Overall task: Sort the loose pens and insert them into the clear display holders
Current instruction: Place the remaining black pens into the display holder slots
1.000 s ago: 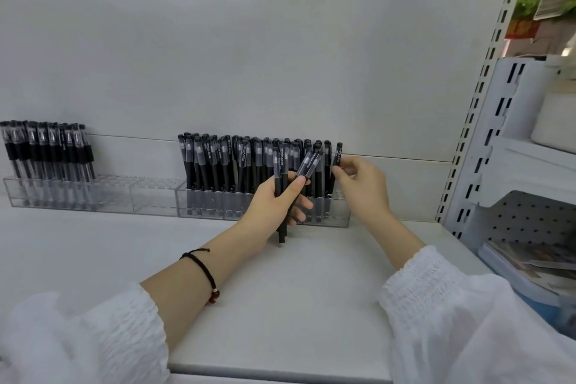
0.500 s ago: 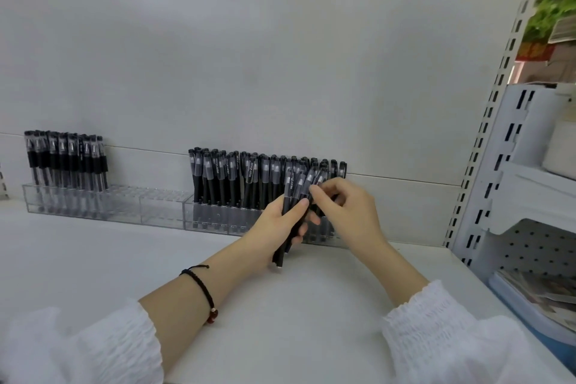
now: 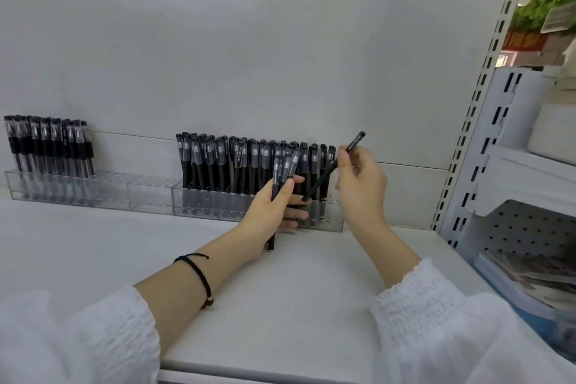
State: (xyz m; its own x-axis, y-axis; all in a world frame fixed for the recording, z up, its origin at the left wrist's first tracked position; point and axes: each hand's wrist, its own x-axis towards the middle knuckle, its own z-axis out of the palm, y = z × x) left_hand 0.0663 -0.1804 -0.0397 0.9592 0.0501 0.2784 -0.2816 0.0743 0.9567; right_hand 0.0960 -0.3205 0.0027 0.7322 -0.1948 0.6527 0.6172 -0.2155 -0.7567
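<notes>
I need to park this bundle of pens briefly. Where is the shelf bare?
Bare shelf lies in front of the left holder, and again between the forearms toward the front edge. The left holder's right half has empty slots. Crowded: the right holder, packed with pens, with the left hand and right hand before it.

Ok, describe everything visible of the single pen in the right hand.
The single pen is slim and black, seemingly matte plastic. It is tilted, upper end up-right, lower end down-left before the filled clear holder. The right hand pinches it above the middle. Whether its lower end touches anything is unclear.
</notes>
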